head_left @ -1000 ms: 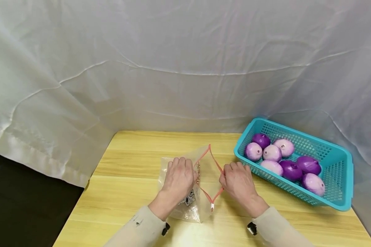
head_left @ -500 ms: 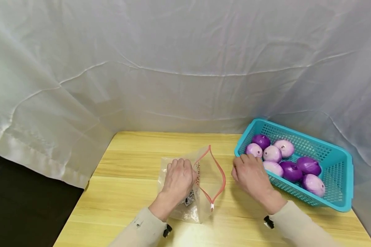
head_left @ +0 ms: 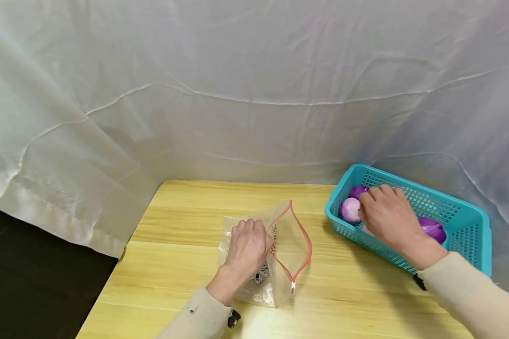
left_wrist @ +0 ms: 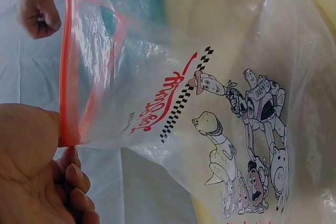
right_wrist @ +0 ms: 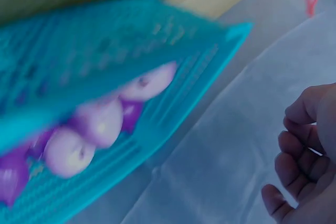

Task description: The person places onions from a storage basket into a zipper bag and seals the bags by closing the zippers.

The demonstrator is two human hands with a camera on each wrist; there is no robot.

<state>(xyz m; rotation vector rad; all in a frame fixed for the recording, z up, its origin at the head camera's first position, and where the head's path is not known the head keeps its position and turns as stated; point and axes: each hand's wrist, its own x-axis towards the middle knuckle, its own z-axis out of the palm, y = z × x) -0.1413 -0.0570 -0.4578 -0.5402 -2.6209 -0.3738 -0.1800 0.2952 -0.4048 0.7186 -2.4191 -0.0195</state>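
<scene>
A clear zip bag (head_left: 263,294) with a red-edged mouth stands on the table, its mouth spread wide toward the right. My left hand (head_left: 248,242) pinches the near side of the red edge between thumb and fingers. The left wrist view shows cartoon figures printed on the bag (left_wrist: 247,114). My right hand (head_left: 386,216) is over a turquoise basket (head_left: 464,209) and hides several of the purple and pale onions in it. A pale onion (head_left: 350,210) shows beside its fingertips. In the right wrist view the right hand (right_wrist: 310,166) has loosely bent fingers with nothing between them.
The basket stands at the right side of the wooden table (head_left: 186,202), close to the pale curtain (head_left: 246,132) behind. To the left, beyond the table's edge, lies a dark area (head_left: 38,278).
My right hand has let go of the bag's right edge and moved right, up over the basket. The left hand keeps its grip on the bag, whose mouth stays spread.
</scene>
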